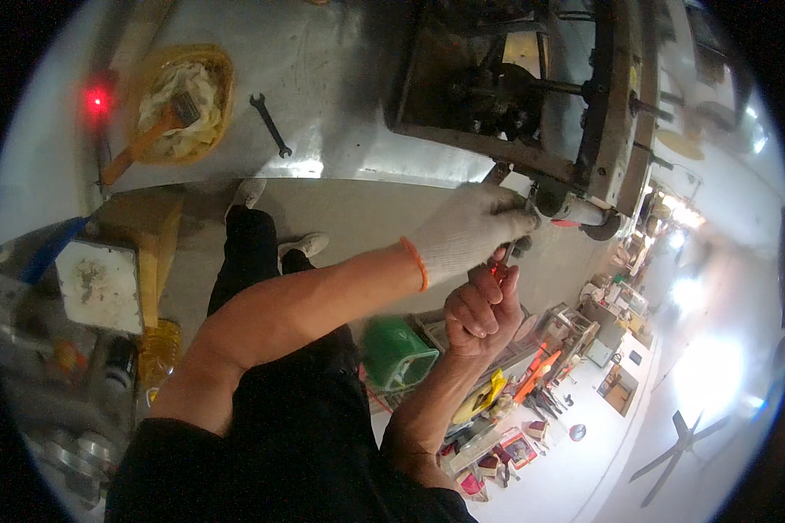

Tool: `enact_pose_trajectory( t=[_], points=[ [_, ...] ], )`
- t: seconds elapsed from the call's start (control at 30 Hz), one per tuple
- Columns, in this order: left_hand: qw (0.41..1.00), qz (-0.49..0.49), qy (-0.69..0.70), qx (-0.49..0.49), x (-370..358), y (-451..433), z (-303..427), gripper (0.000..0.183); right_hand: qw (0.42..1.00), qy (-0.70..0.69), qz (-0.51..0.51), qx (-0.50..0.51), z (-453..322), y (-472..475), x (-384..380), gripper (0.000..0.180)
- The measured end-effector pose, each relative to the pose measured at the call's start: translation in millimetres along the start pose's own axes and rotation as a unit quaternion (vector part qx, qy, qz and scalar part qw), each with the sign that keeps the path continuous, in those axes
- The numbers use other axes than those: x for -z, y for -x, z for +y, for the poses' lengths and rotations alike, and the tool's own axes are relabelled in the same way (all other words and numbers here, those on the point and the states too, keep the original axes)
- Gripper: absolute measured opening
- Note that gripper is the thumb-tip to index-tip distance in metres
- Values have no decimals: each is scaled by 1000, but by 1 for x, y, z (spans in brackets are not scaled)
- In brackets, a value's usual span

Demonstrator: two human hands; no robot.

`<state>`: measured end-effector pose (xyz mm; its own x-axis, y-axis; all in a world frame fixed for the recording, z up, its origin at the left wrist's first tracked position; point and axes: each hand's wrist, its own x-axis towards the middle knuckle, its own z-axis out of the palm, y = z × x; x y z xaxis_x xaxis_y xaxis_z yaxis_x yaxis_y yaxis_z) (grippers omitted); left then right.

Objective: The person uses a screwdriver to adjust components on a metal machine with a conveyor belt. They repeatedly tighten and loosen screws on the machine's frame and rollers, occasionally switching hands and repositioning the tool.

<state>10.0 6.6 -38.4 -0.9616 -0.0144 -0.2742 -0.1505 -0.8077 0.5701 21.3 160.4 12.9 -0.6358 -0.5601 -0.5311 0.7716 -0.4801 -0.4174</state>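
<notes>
My left hand (pixel 477 222), in a pale knit glove with an orange cuff, reaches to the corner of a metal machine frame (pixel 454 140). Its fingers are closed around a slim metal shaft (pixel 511 248). My bare right hand (pixel 484 310) grips the red handle (pixel 497 271) at the shaft's lower end; the tool looks like a screwdriver. The shaft's far tip is hidden by the gloved fingers. Just right of them, a grey cylindrical part (pixel 579 210) sticks out under the frame. An open-end wrench (pixel 271 125) lies on the metal tabletop (pixel 327 98).
A yellow basket (pixel 229 85) holding pale cloth or paper stands on the tabletop, with a wooden-handled brush (pixel 137 144) across it. Below the arms is a green plastic bin (pixel 399 353). Shelves with tools and boxes line the right. A white-topped stool or box (pixel 98 284) stands at left.
</notes>
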Motion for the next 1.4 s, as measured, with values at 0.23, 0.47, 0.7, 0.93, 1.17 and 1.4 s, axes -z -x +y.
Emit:
enact_pose_trajectory(
  t=[0.23,0.47,0.7,0.93,1.17,1.4],
  points=[
    [998,40,-7,-50,-5,4,1,21,999,22,-36,10,-1,0,17,46],
    [998,58,-2,-11,-7,2,2,21,875,401,126,239,18,-6,6,43],
    [999,28,29,-5,-5,5,2,23,993,-23,-107,-41,3,-8,-8,40],
    [997,32,45,-46,-6,3,2,23,783,524,218,254,12,-2,-8,40],
    [997,23,63,-34,-6,-3,-6,26,928,321,127,137,6,-1,-9,37],
    [998,-31,48,-36,-3,-5,-19,25,993,97,45,54,4,4,-14,37]
  ],
)
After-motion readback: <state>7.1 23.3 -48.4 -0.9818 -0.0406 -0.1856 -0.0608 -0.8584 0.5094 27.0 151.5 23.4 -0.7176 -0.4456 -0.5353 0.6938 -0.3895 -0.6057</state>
